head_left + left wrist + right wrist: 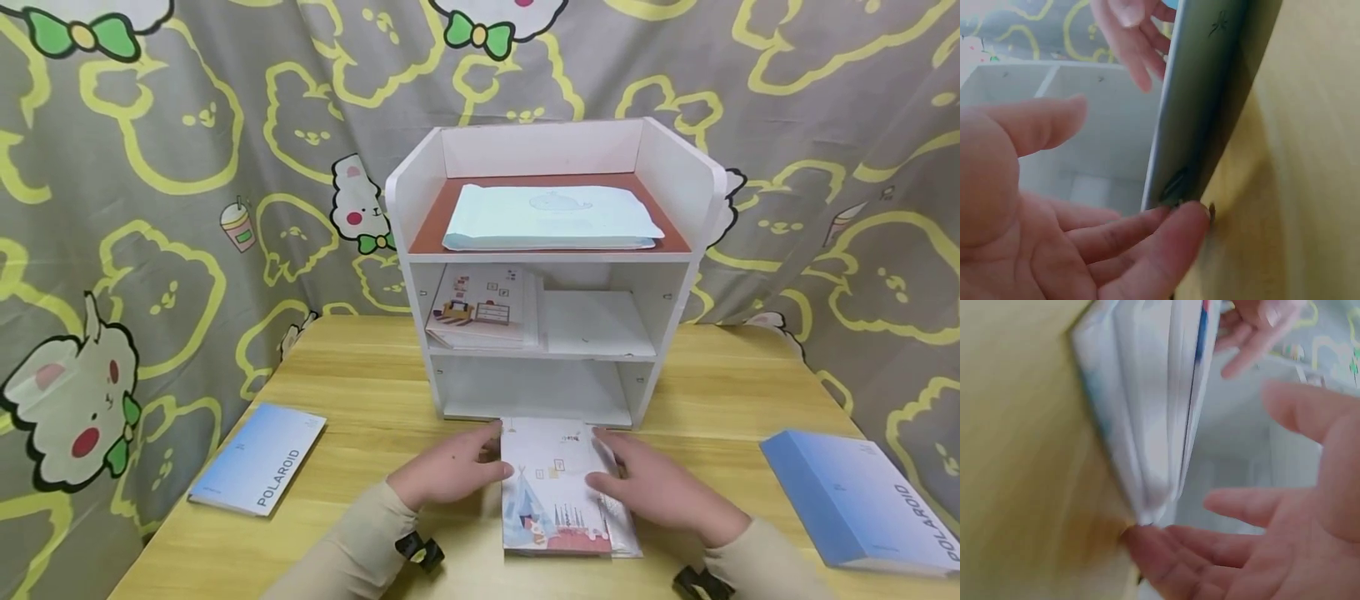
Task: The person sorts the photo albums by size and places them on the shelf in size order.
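A pale book (551,492) with a drawn tent on its cover lies on the table in front of a small white shelf (535,352). A clear plastic edge sticks out beneath its right side. My left hand (453,471) is at the book's left side, fingers extended to the far corner and thumb apart from them. The left wrist view shows those fingertips at the dark green spine (1210,87). On the right side my right hand (667,483) mirrors it, fingers spread. In the right wrist view its fingertips meet the lower corner of the page edges (1147,394).
A pale blue packet (551,218) lies on the shelf's top. Several books (483,308) lean or lie at the left of its middle level. Blue-white POLAROID albums flank my arms, a thin one (258,458) left and a thick one (862,500) right. A patterned curtain (172,167) hangs behind.
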The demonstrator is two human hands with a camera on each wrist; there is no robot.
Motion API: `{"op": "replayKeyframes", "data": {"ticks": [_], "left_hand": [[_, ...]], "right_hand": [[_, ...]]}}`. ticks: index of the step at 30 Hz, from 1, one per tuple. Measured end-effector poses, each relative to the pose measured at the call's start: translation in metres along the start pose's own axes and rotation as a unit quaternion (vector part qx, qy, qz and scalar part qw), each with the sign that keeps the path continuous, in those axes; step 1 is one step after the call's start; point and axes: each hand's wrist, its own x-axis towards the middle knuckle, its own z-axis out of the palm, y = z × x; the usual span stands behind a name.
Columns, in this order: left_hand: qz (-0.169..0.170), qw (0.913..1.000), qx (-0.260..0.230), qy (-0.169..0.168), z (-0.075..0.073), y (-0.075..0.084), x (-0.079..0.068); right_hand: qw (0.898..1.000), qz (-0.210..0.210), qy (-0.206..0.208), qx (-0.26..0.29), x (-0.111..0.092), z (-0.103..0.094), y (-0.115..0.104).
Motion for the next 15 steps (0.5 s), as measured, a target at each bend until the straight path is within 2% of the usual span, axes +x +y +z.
{"op": "replayKeyframes", "data": {"ticks": [2, 4, 5, 7, 9, 10, 11, 13, 15], "left_hand": [[-0.017, 0.9974, -0.068, -0.013, 0.002, -0.002, 0.000], [-0.031, 0.9882, -0.147, -0.031, 0.004, -0.003, -0.001], [-0.041, 0.9812, -0.184, -0.038, 0.005, -0.003, -0.001], [-0.056, 0.9652, -0.250, -0.049, 0.009, -0.004, 0.000], [-0.067, 0.9527, -0.291, -0.059, 0.013, -0.006, 0.001], [-0.068, 0.9492, -0.301, -0.063, 0.016, -0.006, 0.002], [-0.069, 0.9471, -0.307, -0.065, 0.019, -0.007, 0.004], [-0.064, 0.9457, -0.310, -0.073, 0.023, -0.007, 0.006], [-0.055, 0.9453, -0.313, -0.075, 0.027, -0.007, 0.007]], "right_hand": [[0.995, 0.017, -0.018, 0.099, -0.004, -0.006, 0.010], [0.974, 0.034, -0.045, 0.221, -0.007, -0.012, 0.020], [0.956, 0.044, -0.059, 0.283, -0.009, -0.014, 0.024], [0.912, 0.057, -0.083, 0.397, -0.012, -0.016, 0.031], [0.870, 0.073, -0.091, 0.478, -0.014, -0.016, 0.035], [0.857, 0.081, -0.091, 0.500, -0.015, -0.015, 0.035], [0.848, 0.086, -0.089, 0.515, -0.016, -0.013, 0.035], [0.837, 0.095, -0.076, 0.533, -0.016, -0.009, 0.032], [0.838, 0.095, -0.063, 0.534, -0.015, -0.005, 0.028]]}}
